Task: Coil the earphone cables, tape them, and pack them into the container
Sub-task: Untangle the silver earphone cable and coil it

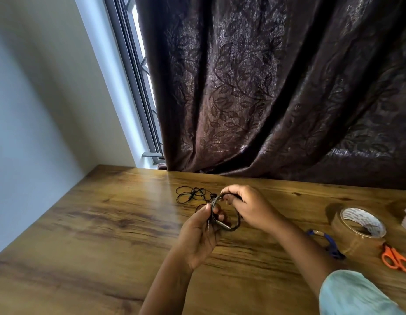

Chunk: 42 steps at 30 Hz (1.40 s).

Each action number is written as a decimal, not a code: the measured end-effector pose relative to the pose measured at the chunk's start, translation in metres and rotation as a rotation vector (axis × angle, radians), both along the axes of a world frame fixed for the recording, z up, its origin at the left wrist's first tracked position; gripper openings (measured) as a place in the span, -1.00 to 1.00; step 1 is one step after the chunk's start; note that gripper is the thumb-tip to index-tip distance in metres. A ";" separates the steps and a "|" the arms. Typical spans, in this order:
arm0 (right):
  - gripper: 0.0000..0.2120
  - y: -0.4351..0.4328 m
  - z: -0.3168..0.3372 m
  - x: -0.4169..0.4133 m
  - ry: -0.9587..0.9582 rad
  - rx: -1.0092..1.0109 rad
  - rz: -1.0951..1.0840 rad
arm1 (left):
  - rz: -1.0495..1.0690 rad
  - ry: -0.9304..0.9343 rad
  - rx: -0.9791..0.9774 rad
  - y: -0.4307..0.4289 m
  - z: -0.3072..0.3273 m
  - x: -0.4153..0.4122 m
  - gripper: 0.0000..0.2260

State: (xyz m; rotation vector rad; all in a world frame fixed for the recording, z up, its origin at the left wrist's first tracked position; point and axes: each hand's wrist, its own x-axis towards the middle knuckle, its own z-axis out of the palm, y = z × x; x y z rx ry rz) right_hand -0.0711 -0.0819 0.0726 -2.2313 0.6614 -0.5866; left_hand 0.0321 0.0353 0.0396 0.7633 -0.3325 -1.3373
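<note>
I hold a dark coil (234, 226) over the wooden table (95, 223). My left hand (197, 233) pinches its 9 o'clock side between thumb and fingers, and my right hand (249, 205) curls its fingers round its 12 o'clock arc. A loose black cable (190, 194) lies tangled on the glossy brown grain at 11 o'clock, near my hands. At 3 o'clock sits brown tape (359, 226), with orange scissors (396, 258) just beside it at 4. A dark leaf-patterned curtain (265, 87) hangs to the far edge at 12. A window (138, 76) shows at 11 and a pale wall (38, 110) at 9.
</note>
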 end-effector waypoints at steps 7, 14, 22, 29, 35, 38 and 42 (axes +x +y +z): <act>-0.79 0.002 -0.005 -0.001 0.069 -0.155 -0.051 | -0.013 -0.434 0.263 0.001 0.007 0.015 -0.65; -0.79 0.003 -0.010 0.002 0.082 -0.248 -0.026 | -0.042 -0.805 0.349 -0.010 0.028 0.013 -0.70; -0.75 0.006 -0.010 -0.007 0.033 -0.298 -0.046 | -0.006 -0.258 0.281 -0.017 0.026 -0.002 -0.80; -0.69 0.003 -0.024 -0.028 0.088 -0.215 -0.082 | 0.053 -0.052 0.381 -0.033 0.023 -0.028 -0.72; -0.62 -0.010 -0.039 -0.073 0.251 -0.085 -0.098 | 0.016 -0.299 0.515 -0.048 0.025 -0.074 -0.79; -0.62 -0.025 -0.040 -0.111 0.216 -0.029 -0.157 | 0.019 -0.406 0.556 -0.063 0.026 -0.098 -0.81; -0.69 -0.053 -0.037 -0.173 0.195 -0.035 -0.337 | 0.025 -0.836 0.602 -0.099 0.010 -0.120 -0.74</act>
